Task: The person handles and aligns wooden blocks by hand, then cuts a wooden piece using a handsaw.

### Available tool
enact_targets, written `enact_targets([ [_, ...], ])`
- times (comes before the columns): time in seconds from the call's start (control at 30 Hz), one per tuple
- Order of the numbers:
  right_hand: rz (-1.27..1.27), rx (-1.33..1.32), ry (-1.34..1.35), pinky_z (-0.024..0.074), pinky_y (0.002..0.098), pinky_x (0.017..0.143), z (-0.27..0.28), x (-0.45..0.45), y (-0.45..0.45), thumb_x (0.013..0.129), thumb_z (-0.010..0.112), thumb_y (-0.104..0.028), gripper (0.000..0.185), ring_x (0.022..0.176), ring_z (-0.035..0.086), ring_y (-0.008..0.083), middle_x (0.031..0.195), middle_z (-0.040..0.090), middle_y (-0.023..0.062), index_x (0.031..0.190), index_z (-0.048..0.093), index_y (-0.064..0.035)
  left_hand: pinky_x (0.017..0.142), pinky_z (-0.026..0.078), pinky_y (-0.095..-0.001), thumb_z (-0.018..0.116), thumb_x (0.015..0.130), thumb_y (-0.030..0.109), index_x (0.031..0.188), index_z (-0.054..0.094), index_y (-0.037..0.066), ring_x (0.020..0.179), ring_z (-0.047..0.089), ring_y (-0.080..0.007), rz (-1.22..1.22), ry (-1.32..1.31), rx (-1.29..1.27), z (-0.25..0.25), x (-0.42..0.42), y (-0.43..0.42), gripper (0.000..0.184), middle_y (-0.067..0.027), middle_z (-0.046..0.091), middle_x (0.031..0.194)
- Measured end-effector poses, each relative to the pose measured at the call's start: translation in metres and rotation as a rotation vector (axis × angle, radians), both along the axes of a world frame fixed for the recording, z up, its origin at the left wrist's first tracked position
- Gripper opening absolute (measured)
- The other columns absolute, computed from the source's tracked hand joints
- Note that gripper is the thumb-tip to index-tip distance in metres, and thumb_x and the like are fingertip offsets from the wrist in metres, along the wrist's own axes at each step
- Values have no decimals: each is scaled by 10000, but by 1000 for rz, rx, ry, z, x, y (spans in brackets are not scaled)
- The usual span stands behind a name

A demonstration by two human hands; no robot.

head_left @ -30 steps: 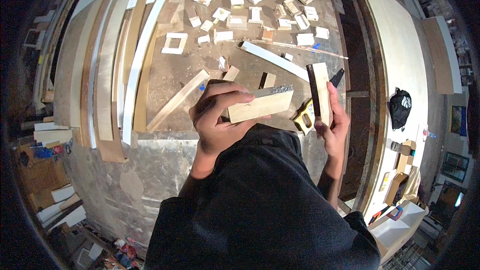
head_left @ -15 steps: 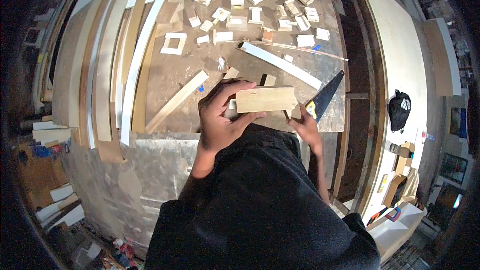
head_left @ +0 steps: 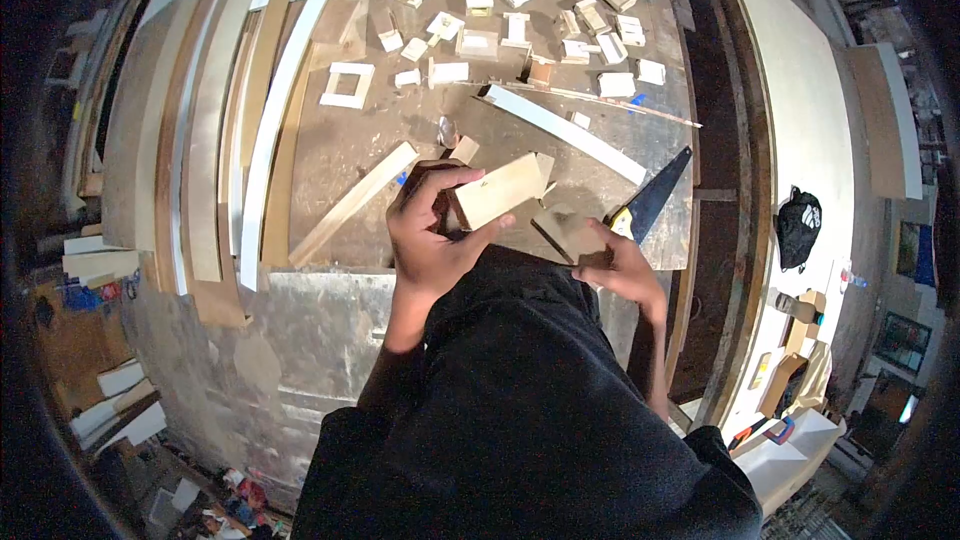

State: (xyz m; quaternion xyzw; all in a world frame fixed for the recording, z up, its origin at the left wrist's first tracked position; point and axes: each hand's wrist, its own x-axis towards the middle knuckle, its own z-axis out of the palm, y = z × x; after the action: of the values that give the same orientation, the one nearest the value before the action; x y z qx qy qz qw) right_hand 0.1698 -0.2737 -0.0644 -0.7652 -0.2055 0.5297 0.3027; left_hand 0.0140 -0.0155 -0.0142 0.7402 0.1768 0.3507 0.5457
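Observation:
My left hand (head_left: pixel 432 230) is closed around a short pale wooden block (head_left: pixel 503 192), thumb along its near side and fingers over the far one. To the right, my right hand (head_left: pixel 625 268) pinches a smaller flat piece of wood (head_left: pixel 568 230) between thumb and fingers. A narrow gap separates the two pieces. Just beyond the right hand lies a handsaw (head_left: pixel 655 198) with a dark blade and a yellow-marked handle. A small wood offcut (head_left: pixel 464 148) shows behind the left hand.
Several small wooden frames and blocks (head_left: pixel 478 44) are spread over the far workbench (head_left: pixel 400 105). A white-faced strip (head_left: pixel 565 132) and a bare wood strip (head_left: pixel 355 205) lie nearer. Long boards (head_left: pixel 212 130) line the left. On the right panel (head_left: pixel 800 120) rests a black bag (head_left: pixel 799 227).
The block in my left hand has turned, its right end now angled up and away. My right hand has drawn apart from it, with the flat piece now clearly visible.

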Motion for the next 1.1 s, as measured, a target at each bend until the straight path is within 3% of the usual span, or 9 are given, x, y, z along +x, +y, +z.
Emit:
enact_targets([
  [0.07,-308,267,36,512,328,947,27,-11,7,693,836,-201,928,1089,650,213,1286,632,211,1455,395,92,775,542,-285,884,649,35,1032,693,29,882,670,-182,72,26,64,0,5,-2,428,-90,665,1019],
  [0.27,-176,659,-456,417,364,1078,84,-29,34,623,816,-148,1007,1253,570,245,1397,569,205,1486,354,89,864,553,-319,875,630,-34,1016,694,-6,995,688,-227,100,-6,260,5,16,-6,427,-126,692,1085],
  [0.33,-155,581,-407,354,374,1112,69,-33,41,601,806,-281,1098,1299,538,284,1403,542,257,1506,313,98,888,551,-329,879,637,-34,1021,691,-11,995,690,-226,75,-50,269,9,19,-8,429,-143,699,1082],
  [0.57,-308,591,-621,484,356,998,44,-15,41,654,783,-177,1030,1135,644,239,1258,642,242,1516,285,84,778,576,-287,901,654,-1,1094,664,-19,953,684,-155,73,-62,-197,-10,9,-2,500,-126,670,1071],
  [0.73,-230,666,-616,456,359,1035,32,-25,40,673,786,-163,1016,1186,626,232,1289,629,246,1518,278,83,802,581,-296,879,684,-3,1107,652,-6,948,685,-144,4,128,-20,-32,8,-2,480,-109,686,1085],
  [0.8,-63,594,-591,487,372,1007,36,-33,54,634,787,-165,1021,1180,647,317,1259,645,246,1517,317,44,815,580,-295,880,691,3,1100,653,-8,941,693,-151,-17,75,-115,-31,14,-12,468,-110,692,1078],
  [0.87,-140,525,-390,384,368,1106,28,-36,56,691,742,-113,952,1311,529,262,1405,561,230,1515,304,76,811,589,-302,869,701,-10,1106,655,-12,938,699,-163,-36,75,-199,-29,12,-17,458,-116,693,1078],
  [1.07,-139,608,-544,379,367,1108,18,-32,43,667,772,-163,989,1323,527,291,1419,544,241,1512,313,69,789,604,-295,875,716,35,1133,665,3,956,704,-155,-73,149,-74,-37,11,-14,468,-115,715,1031],
  [1.1,-114,537,-374,371,380,1119,38,-35,48,660,766,-176,983,1346,509,309,1429,521,275,1506,328,66,789,604,-295,875,716,35,1133,665,3,956,704,-155,-77,150,-75,-32,12,-15,468,-115,715,1031],
])
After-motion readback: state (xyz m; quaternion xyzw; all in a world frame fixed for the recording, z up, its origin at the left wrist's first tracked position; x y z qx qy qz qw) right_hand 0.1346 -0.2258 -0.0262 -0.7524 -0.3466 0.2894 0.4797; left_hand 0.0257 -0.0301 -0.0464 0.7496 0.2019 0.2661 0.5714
